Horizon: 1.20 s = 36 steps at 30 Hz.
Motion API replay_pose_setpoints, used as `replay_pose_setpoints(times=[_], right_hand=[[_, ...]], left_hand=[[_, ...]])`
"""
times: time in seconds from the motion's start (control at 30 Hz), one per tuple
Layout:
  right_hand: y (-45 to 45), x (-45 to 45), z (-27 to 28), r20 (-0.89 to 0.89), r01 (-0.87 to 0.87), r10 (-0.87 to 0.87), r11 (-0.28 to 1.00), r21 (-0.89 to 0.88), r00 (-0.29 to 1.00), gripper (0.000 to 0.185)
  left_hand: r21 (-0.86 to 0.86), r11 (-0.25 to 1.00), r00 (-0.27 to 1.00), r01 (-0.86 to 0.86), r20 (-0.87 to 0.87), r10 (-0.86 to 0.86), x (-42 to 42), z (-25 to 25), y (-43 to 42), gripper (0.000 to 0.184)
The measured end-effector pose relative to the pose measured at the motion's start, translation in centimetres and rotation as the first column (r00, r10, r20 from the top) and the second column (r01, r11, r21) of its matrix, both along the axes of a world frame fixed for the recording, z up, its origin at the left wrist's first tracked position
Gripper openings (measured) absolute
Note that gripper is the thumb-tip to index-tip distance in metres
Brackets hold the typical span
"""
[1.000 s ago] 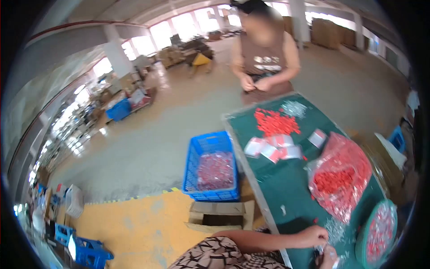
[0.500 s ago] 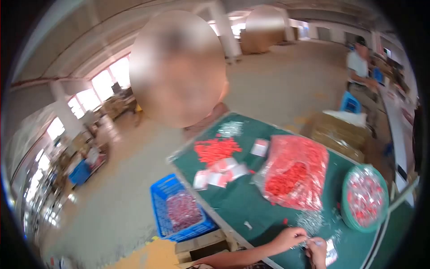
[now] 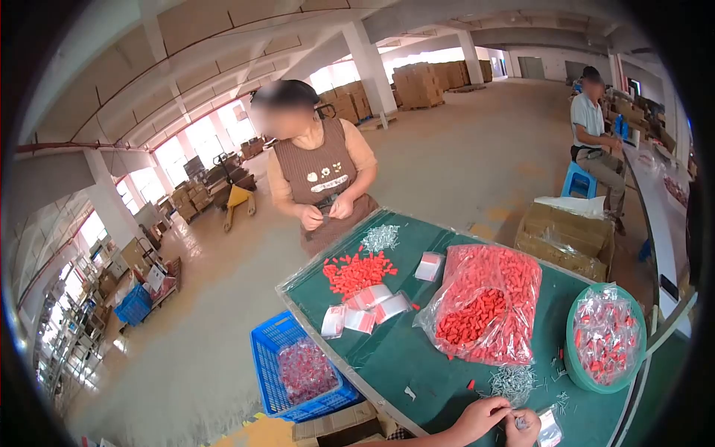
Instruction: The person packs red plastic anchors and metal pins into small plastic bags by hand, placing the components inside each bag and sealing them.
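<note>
At the table's near edge, my left hand has its thumb and fingertips pinched together, and what they hold is too small to make out. Close against it, my right hand is closed around something small and whitish, perhaps clear plastic. A stack of small clear bags lies beside my right hand. Just beyond both hands is a heap of silver screws, with one red plug to its left. Farther back sits a large clear bag of red plastic plugs.
A green basin of filled packets stands at the right. Across the table, a co-worker stands behind loose red plugs, screws and small bags. A blue crate sits left; another person sits far right.
The blurred view has sharpened and tilted up, so my hands appear lower in it. They remain close together. The co-worker's hands now show, held together at the waist.
</note>
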State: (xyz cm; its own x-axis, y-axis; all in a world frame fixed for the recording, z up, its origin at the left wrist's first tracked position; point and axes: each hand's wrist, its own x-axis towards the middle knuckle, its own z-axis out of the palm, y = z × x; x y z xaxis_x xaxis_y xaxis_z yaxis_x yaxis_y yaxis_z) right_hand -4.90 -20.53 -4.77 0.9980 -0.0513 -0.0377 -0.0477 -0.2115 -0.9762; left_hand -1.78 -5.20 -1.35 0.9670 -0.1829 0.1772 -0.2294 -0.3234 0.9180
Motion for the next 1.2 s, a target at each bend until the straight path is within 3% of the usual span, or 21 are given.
replay_pose_setpoints(times=[0.1,0.17,0.3,0.37,0.5,0.6,0.63,0.7,0.8,0.83,0.9,0.93,1.03,1.13,1.2], right_hand=[[0.2,-0.1,0.3,0.034,0.022,-0.029,0.98,0.197,0.999,0.007],[0.3,-0.2,0.9,-0.027,0.029,-0.024,0.983,0.183,0.999,0.008],[0.0,-0.1,1.3,-0.006,0.032,-0.032,0.998,0.045,0.999,0.009],[0.0,-0.1,0.9,0.024,0.042,-0.042,0.999,-0.018,0.999,0.009],[0.0,-0.2,1.6,0.063,0.013,-0.004,0.991,-0.133,0.998,0.01],[0.6,0.0,3.1,-0.024,0.013,-0.01,0.989,0.145,1.0,0.011],[0.4,0.2,3.3,-0.093,-0.003,0.024,0.976,0.22,0.995,0.011],[-0.2,0.2,3.5,-0.227,-0.014,0.104,0.93,0.367,0.968,0.012],[0.2,1.0,1.1,-0.081,0.09,-0.071,0.962,0.259,0.994,0.012],[-0.3,1.0,0.6,-0.114,0.082,-0.062,0.981,0.176,0.991,0.013],[-0.3,1.2,0.2,0.312,0.103,-0.032,0.972,-0.212,0.95,0.015],[0.1,0.9,2.0,0.145,0.073,-0.041,0.972,-0.222,0.989,0.017],[0.4,1.0,1.6,0.297,0.075,-0.005,0.972,-0.222,0.955,0.016],[0.2,1.1,1.6,0.217,0.002,0.022,0.994,-0.108,0.976,0.012],[0.0,1.0,1.5,-0.055,0.011,-0.003,0.99,0.14,0.999,0.013]], left_hand=[[0.049,0.999,1.0,-0.014,-0.011,0.015,0.1,0.2,0.0,0.017],[0.011,1.0,0.998,-0.021,0.059,0.02,0.0,0.6,-0.1,0.017],[-0.034,0.999,0.999,-0.028,0.031,0.029,-0.3,1.5,-0.2,0.017],[-0.039,0.999,0.999,0.035,0.029,-0.034,0.2,-1.3,0.0,0.017],[0.0,0.999,0.999,0.051,0.002,-0.051,0.3,-1.8,0.2,0.014],[0.04,0.998,0.999,0.05,0.018,-0.051,0.6,-1.1,0.6,0.013],[0.045,0.997,0.994,0.065,-0.086,-0.061,0.6,-0.2,0.8,0.013],[-0.023,0.998,0.995,0.052,-0.084,-0.053,0.5,-0.8,0.8,0.014],[-0.037,0.997,0.997,0.066,-0.032,-0.068,0.1,-1.4,0.4,0.015],[-0.043,0.996,0.996,0.074,-0.052,-0.077,0.0,-1.4,0.3,0.015],[-0.016,0.997,0.997,0.076,-0.031,-0.077,-0.2,-1.0,0.2,0.013],[0.01,0.997,0.997,0.079,0.01,-0.079,0.0,-1.2,0.4,0.012],[0.123,0.992,0.998,0.038,0.039,-0.043,0.3,-0.5,0.5,0.008],[0.096,0.995,0.999,0.039,0.02,-0.041,0.5,-0.8,0.5,0.009],[-0.013,0.999,0.998,0.045,-0.047,-0.046,0.6,-2.3,0.7,0.013]])
